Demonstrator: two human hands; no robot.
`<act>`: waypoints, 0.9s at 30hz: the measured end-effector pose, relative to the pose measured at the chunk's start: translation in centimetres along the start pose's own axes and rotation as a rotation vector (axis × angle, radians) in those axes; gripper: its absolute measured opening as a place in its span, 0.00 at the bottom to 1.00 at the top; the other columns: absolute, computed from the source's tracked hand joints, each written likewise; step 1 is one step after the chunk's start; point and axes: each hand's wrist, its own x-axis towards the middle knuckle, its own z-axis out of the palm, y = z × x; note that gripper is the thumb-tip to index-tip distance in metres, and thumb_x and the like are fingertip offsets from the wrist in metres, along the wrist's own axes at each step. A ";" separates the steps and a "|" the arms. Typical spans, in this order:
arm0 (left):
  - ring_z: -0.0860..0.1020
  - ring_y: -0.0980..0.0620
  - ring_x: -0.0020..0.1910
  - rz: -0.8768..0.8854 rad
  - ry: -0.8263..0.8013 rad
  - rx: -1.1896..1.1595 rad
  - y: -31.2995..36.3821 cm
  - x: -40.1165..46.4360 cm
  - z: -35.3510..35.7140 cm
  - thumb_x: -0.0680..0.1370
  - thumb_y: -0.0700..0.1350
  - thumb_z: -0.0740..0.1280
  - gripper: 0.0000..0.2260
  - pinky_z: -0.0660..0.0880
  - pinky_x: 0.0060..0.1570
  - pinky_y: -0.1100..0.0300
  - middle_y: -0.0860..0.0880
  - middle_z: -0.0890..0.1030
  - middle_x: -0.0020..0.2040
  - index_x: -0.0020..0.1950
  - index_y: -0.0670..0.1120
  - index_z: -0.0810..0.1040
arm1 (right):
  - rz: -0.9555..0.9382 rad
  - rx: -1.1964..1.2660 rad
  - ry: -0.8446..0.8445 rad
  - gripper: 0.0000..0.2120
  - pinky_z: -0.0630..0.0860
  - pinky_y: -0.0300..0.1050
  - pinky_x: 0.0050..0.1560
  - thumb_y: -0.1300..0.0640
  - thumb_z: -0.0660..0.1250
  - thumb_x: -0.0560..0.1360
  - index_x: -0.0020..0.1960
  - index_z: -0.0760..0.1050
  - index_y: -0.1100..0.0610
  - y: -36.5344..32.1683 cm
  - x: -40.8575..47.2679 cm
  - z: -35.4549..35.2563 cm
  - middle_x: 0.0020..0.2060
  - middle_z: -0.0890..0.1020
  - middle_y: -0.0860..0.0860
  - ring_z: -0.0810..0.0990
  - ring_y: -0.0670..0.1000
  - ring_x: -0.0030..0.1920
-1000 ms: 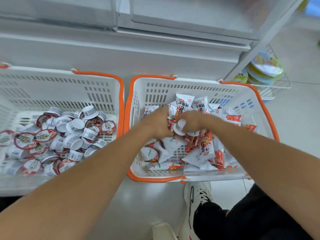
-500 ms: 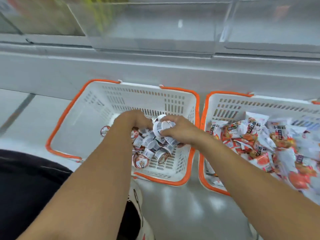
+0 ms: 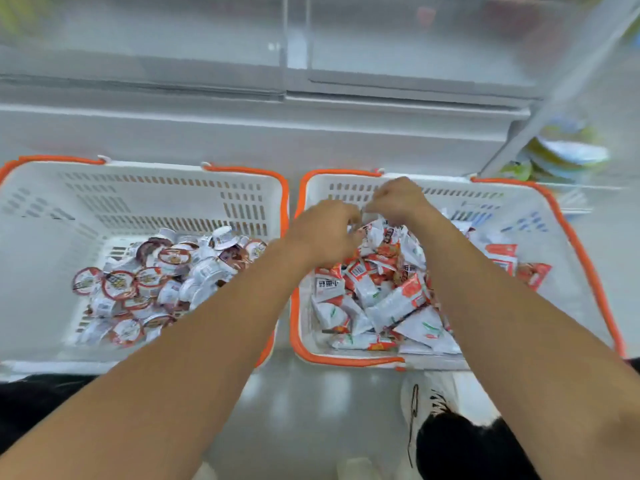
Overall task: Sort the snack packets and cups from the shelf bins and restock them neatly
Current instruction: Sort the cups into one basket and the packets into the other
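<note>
Both hands have swung back from the cup basket, where they were half a second ago, and now work over the packet basket again. Snack packets (image 3: 377,292), white with red and orange print, lie heaped directly below and on the near side of the fingers, filling the middle of the right basket (image 3: 554,244). The left hand (image 3: 325,233) hovers over the heap's far edge with its fingers (image 3: 349,216) curled downward; the right hand (image 3: 398,199) sits just beyond it, close to the basket's far wall, fingers likewise curled. The two sets of fingertips nearly meet. Motion blur hides what lies between them, so I cannot tell whether either hand pinches a packet or a stray cup or closes on nothing.

Left of the fingers, across the two orange rims, the cups (image 3: 156,282) with foil lids lie jumbled in the left basket (image 3: 41,244), its far and left parts bare plastic. That pile reads as the drop-off point for cups, so the return suggests another pass of picking cups out of the packets; sorting looks well along, restocking not begun.

Beyond the fingers stands a pale shelf unit with clear-fronted bins (image 3: 381,46). Off to the right a wire rack holds stacked lidded tubs (image 3: 568,154). Nearer than the fingers, a white shoe (image 3: 426,393) rests on the glossy floor (image 3: 311,410).
</note>
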 end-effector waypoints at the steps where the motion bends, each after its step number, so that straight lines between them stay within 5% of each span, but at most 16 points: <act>1: 0.79 0.43 0.52 -0.014 -0.171 0.127 1.0 0.0 2.1 0.77 0.52 0.66 0.11 0.75 0.46 0.53 0.46 0.80 0.53 0.54 0.47 0.79 | -0.012 -0.066 -0.114 0.21 0.78 0.50 0.58 0.50 0.75 0.72 0.59 0.80 0.62 1.6 0.1 1.1 0.58 0.82 0.59 0.81 0.58 0.56; 4: 0.74 0.43 0.63 -0.110 -0.473 0.425 1.0 -1.7 7.1 0.77 0.49 0.67 0.20 0.76 0.57 0.49 0.44 0.74 0.63 0.67 0.43 0.73 | -0.027 -0.051 -0.265 0.42 0.67 0.51 0.70 0.50 0.77 0.70 0.76 0.62 0.60 4.7 -0.7 5.3 0.73 0.68 0.58 0.67 0.59 0.73; 7: 0.63 0.41 0.73 -0.200 -0.519 0.437 -0.4 -1.9 9.3 0.78 0.46 0.66 0.30 0.67 0.70 0.48 0.40 0.63 0.74 0.76 0.38 0.59 | -0.060 -0.145 -0.237 0.46 0.55 0.52 0.77 0.53 0.73 0.74 0.80 0.48 0.61 7.2 -0.4 9.1 0.80 0.52 0.57 0.51 0.59 0.79; 10: 0.54 0.39 0.77 -0.331 -0.400 0.229 -0.5 -0.5 8.8 0.79 0.45 0.64 0.36 0.60 0.74 0.49 0.38 0.51 0.79 0.79 0.37 0.47 | -0.206 -0.021 -0.391 0.34 0.62 0.47 0.72 0.62 0.68 0.74 0.78 0.60 0.61 6.1 -1.4 10.9 0.76 0.61 0.57 0.60 0.58 0.76; 12: 0.50 0.39 0.79 -0.365 -0.376 0.131 -1.3 0.9 8.3 0.79 0.45 0.64 0.38 0.57 0.75 0.48 0.40 0.48 0.80 0.80 0.39 0.44 | -0.276 -0.010 -0.632 0.35 0.67 0.49 0.70 0.60 0.69 0.70 0.76 0.64 0.57 5.1 -2.2 12.2 0.77 0.59 0.54 0.65 0.56 0.72; 14: 0.48 0.41 0.79 -0.307 -0.437 0.134 -2.7 2.3 8.4 0.80 0.46 0.62 0.35 0.55 0.76 0.45 0.43 0.47 0.81 0.81 0.44 0.45 | -0.313 -0.102 -0.827 0.37 0.67 0.54 0.71 0.56 0.69 0.69 0.77 0.64 0.53 4.8 -2.6 12.3 0.77 0.57 0.52 0.64 0.56 0.72; 16: 0.53 0.41 0.79 -0.212 -0.559 0.234 -3.4 3.2 8.7 0.82 0.49 0.60 0.29 0.58 0.75 0.45 0.45 0.54 0.81 0.81 0.47 0.53 | -0.272 0.037 -0.887 0.25 0.74 0.49 0.60 0.63 0.67 0.75 0.72 0.71 0.54 5.2 -2.2 10.9 0.67 0.71 0.52 0.72 0.55 0.63; 18: 0.58 0.43 0.77 -0.176 -0.669 0.334 -3.4 3.7 9.3 0.82 0.48 0.59 0.25 0.61 0.73 0.47 0.48 0.61 0.78 0.79 0.51 0.58 | -0.196 0.267 -0.750 0.12 0.78 0.43 0.43 0.67 0.66 0.76 0.56 0.81 0.55 5.5 -1.8 8.4 0.50 0.80 0.51 0.78 0.53 0.48; 20: 0.53 0.45 0.79 -0.217 -0.755 0.400 -3.0 3.8 9.8 0.81 0.47 0.60 0.28 0.59 0.75 0.46 0.51 0.57 0.80 0.80 0.55 0.54 | -0.167 0.248 -0.367 0.09 0.81 0.47 0.49 0.67 0.67 0.74 0.51 0.83 0.59 6.7 -0.1 7.6 0.50 0.83 0.55 0.81 0.51 0.48; 22: 0.51 0.44 0.79 -0.212 -0.808 0.480 -2.6 3.9 10.3 0.80 0.57 0.63 0.33 0.59 0.75 0.44 0.50 0.55 0.80 0.80 0.56 0.52 | -0.163 0.057 -0.176 0.19 0.76 0.48 0.60 0.63 0.70 0.73 0.64 0.77 0.60 8.2 0.6 8.2 0.62 0.78 0.57 0.78 0.55 0.61; 24: 0.60 0.41 0.75 -0.185 -0.838 0.534 -2.0 4.2 10.2 0.75 0.66 0.66 0.36 0.66 0.70 0.44 0.48 0.63 0.77 0.79 0.55 0.57 | -0.082 -0.111 -0.312 0.39 0.73 0.50 0.64 0.51 0.77 0.69 0.74 0.64 0.59 10.1 0.6 10.1 0.70 0.70 0.56 0.72 0.58 0.68; 27: 0.71 0.44 0.64 -0.156 -0.928 0.489 -1.0 4.9 9.2 0.74 0.63 0.70 0.31 0.72 0.63 0.47 0.48 0.71 0.68 0.72 0.52 0.68 | 0.098 -0.205 -0.398 0.60 0.70 0.57 0.69 0.34 0.78 0.61 0.79 0.50 0.59 11.4 1.1 12.2 0.73 0.67 0.57 0.65 0.61 0.72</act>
